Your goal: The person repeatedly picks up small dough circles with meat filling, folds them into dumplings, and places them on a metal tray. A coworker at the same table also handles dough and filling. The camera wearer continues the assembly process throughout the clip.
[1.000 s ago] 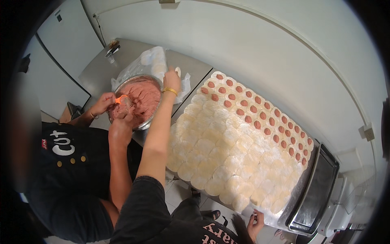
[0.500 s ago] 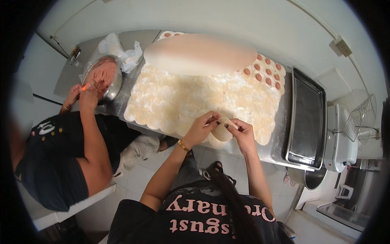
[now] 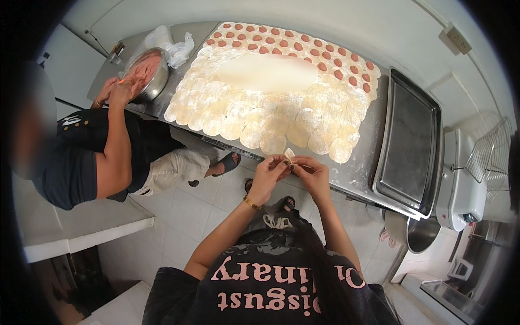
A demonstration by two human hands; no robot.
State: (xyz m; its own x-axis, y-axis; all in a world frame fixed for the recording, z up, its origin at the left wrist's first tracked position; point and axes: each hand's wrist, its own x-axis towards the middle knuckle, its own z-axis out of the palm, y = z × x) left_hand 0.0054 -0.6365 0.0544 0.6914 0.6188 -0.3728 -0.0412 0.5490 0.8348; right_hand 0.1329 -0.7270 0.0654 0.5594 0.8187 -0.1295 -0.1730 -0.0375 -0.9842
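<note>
Between my fingertips a small dough wrapper (image 3: 289, 155) is held up, folded in on itself, just off the front edge of the steel table. My left hand (image 3: 271, 172) pinches it from one side and my right hand (image 3: 311, 170) from the other. Whatever the fold holds inside cannot be made out. Beyond my hands, overlapping floured dough rounds (image 3: 238, 119) cover much of the table. Pinkish balls of filling (image 3: 338, 73) sit on the rounds along the far and right edges. A blurred patch hides the middle.
On the left, a person (image 3: 116, 157) works orange-tipped at a steel bowl (image 3: 157, 81) of pink filling, beside a white plastic bag (image 3: 179, 51). At right lie a dark baking tray (image 3: 406, 146), a white stand mixer (image 3: 460, 184) and a wire rack (image 3: 490, 157).
The wrapper was a flat, open round between my hands; now it is folded small. The view has shifted, showing more filled rounds at the back. The co-worker stays at the bowl.
</note>
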